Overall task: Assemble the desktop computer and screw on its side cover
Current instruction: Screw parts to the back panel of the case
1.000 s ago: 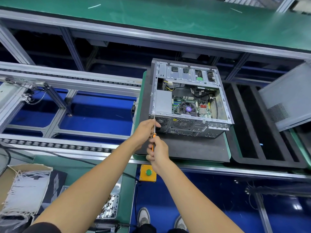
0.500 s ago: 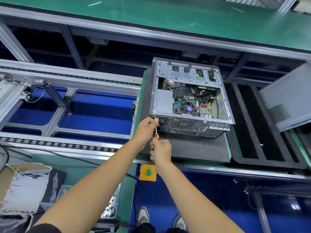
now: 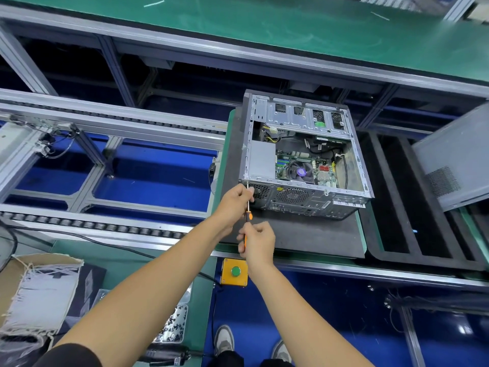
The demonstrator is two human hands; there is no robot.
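1. Computer case (image 3: 304, 160), side open, lying on black mat (image 3: 304, 234) at near edge of conveyor worktop (image 3: 105, 123); motherboard and fan visible inside.
2. Screwdriver (image 3: 248, 215), orange handle, tip up against case's near left corner.
3. Left hand (image 3: 234, 205): fingers pinched narrow round screwdriver shaft, just beside case.
4. Right hand (image 3: 258, 242): fingers curled round orange handle, below left hand.
5. Grey side cover (image 3: 455, 154) leaning tilted at right edge, apart from case.
6. Yellow button box (image 3: 235, 272) under near edge.
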